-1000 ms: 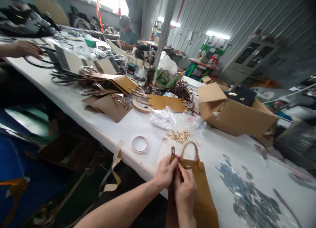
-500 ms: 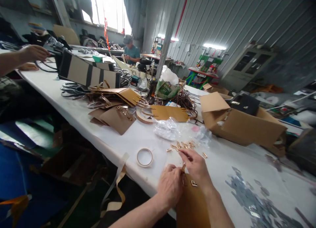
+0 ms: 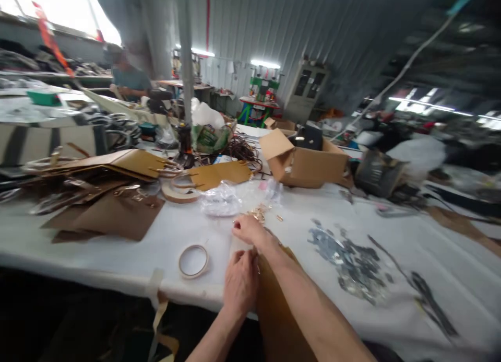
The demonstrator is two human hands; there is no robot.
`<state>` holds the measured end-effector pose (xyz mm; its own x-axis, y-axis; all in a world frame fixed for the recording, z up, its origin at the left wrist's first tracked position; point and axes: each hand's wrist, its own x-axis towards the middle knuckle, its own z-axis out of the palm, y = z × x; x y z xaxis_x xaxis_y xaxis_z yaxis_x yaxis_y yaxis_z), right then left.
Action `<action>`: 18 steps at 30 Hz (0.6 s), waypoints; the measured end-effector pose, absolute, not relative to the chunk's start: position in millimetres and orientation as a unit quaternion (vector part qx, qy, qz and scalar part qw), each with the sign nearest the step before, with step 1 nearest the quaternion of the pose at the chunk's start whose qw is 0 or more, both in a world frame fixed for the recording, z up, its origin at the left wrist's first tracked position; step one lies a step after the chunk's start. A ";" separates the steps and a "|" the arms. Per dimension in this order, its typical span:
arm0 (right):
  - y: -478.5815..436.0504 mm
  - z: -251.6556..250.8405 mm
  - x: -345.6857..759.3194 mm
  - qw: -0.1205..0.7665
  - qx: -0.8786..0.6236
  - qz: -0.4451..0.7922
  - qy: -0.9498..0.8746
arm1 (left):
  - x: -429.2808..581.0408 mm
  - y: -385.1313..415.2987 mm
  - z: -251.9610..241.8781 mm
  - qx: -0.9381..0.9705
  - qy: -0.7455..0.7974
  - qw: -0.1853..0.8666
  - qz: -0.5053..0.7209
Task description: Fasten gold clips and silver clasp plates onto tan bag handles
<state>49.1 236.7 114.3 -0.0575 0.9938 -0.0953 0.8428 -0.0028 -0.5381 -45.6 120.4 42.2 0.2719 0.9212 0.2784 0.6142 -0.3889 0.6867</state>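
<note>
My left hand (image 3: 241,279) is closed at the top end of a mustard-brown panel (image 3: 278,304), gripping it around a short strap end that its fingers mostly hide. The panel slants down over the table's near edge, partly under my right forearm. My right hand (image 3: 250,230) reaches past the left one, fingers curled together, just short of a small pile of gold-coloured metal fittings (image 3: 258,212). Whatever its fingertips hold is too small to make out. A roll of tape (image 3: 193,261) lies flat left of my hands.
Brown panels (image 3: 113,215) are stacked at left, with clear plastic bags (image 3: 221,199) behind the fittings. An open cardboard box (image 3: 313,166) stands at the back right. Grey flat pieces (image 3: 348,263) lie scattered at right. A blurred co-worker (image 3: 131,77) sits far back left.
The view has swung to the right, and the nearby person's hands at far left have left it. My right hand has moved forward, away from my left, which keeps its hold on the panel.
</note>
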 end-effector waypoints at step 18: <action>53.2 38.8 196.4 0.553 -0.689 0.289 -0.368 | -17.6 154.2 68.9 0.873 0.356 0.146 0.299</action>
<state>196.4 53.2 38.8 0.5613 0.8276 0.0081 0.1879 -0.1180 -0.9751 -17.6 154.2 68.9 0.5669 0.7096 0.4185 0.5351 -0.7034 0.4679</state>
